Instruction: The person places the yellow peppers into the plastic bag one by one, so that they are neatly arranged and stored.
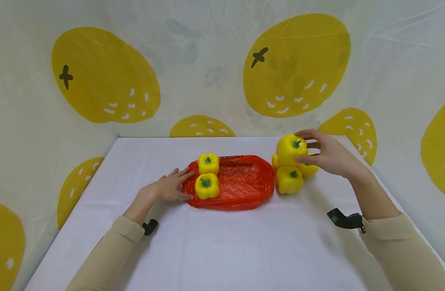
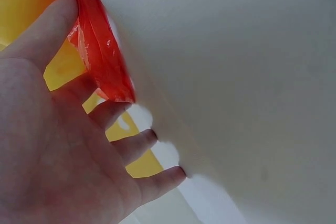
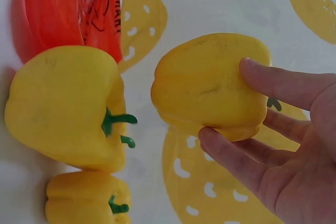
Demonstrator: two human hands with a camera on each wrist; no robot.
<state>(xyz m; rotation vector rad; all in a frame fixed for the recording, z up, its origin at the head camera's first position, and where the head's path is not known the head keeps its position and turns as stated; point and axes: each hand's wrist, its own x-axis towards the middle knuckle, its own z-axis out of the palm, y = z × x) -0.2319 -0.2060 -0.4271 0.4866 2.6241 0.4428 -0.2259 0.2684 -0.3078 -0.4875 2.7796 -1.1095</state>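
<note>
A red plastic bag (image 1: pixel 244 182) with dark print lies flat on the white table. Two yellow bell peppers stand on its left part, the far one (image 1: pixel 208 165) behind the near one (image 1: pixel 207 190). My left hand (image 1: pixel 170 188) rests at the bag's left edge with its fingers spread; in the left wrist view its thumb touches the red plastic (image 2: pixel 102 45). My right hand (image 1: pixel 328 155) holds another yellow bell pepper (image 1: pixel 289 150) between thumb and fingertips, raised above the peppers right of the bag. The right wrist view shows this held pepper (image 3: pixel 210 82) tilted sideways, its stem toward the palm.
Right of the bag, a yellow bell pepper (image 1: pixel 289 184) stands in front, with others partly hidden behind it, one of them (image 1: pixel 310 171) below my right hand. White cloth walls (image 1: pixel 208 81) printed with large yellow fruit enclose the table at the back and sides.
</note>
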